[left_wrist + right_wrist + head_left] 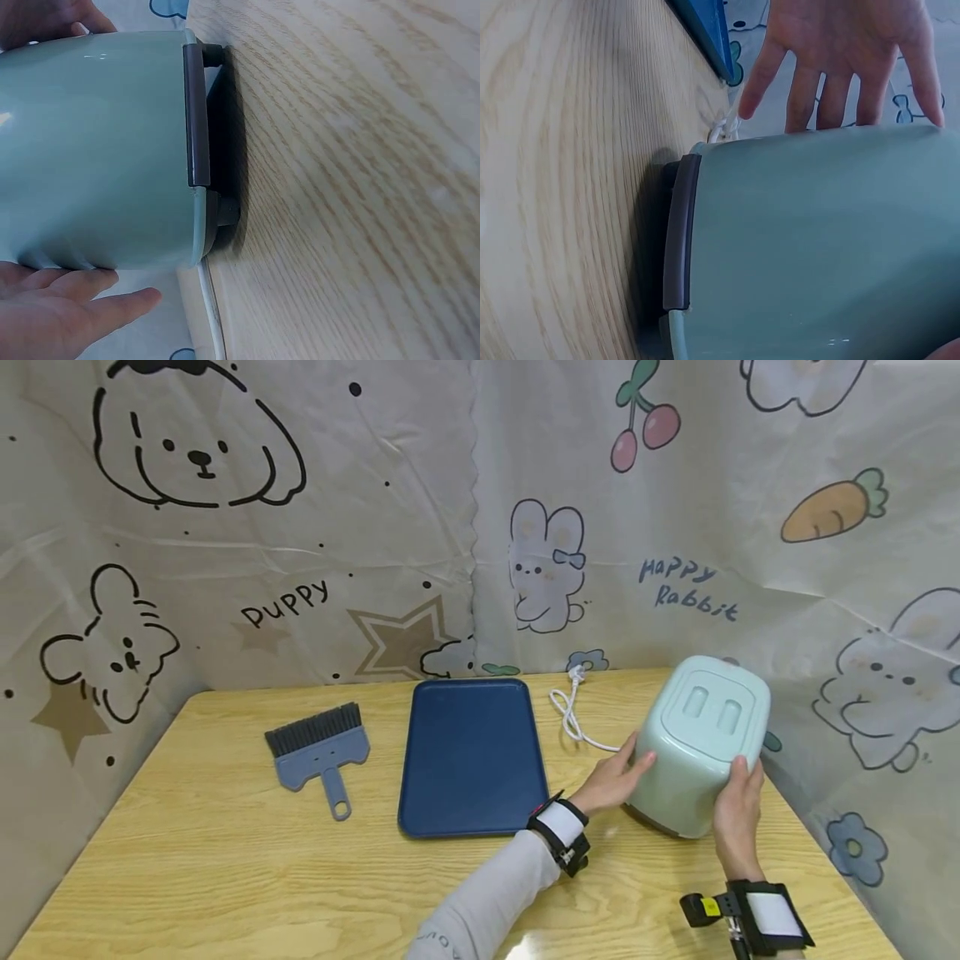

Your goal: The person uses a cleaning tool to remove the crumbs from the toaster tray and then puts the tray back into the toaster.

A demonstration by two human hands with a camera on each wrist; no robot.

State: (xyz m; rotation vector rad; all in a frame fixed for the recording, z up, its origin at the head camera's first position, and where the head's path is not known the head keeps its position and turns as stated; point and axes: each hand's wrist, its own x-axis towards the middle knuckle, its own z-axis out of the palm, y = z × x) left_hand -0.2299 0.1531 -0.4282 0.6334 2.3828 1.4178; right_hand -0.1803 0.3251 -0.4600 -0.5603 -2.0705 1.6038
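Note:
A mint-green toaster stands upright at the right of the table, its lidded top showing two oval recesses. On its left side rests my left hand, with the fingers stretched out and spread in the right wrist view. My right hand presses the opposite side, thumb near the top edge. Between them the two palms face each other across the toaster. In the left wrist view the dark base strip and short feet sit right at the tabletop. A white power cord runs from behind it, looped, to its plug.
A dark blue tray lies flat left of the toaster, with my left forearm passing its lower right corner. Farther left lies a grey-blue hand brush with dark bristles. Printed cloth hangs behind and beside the wooden table.

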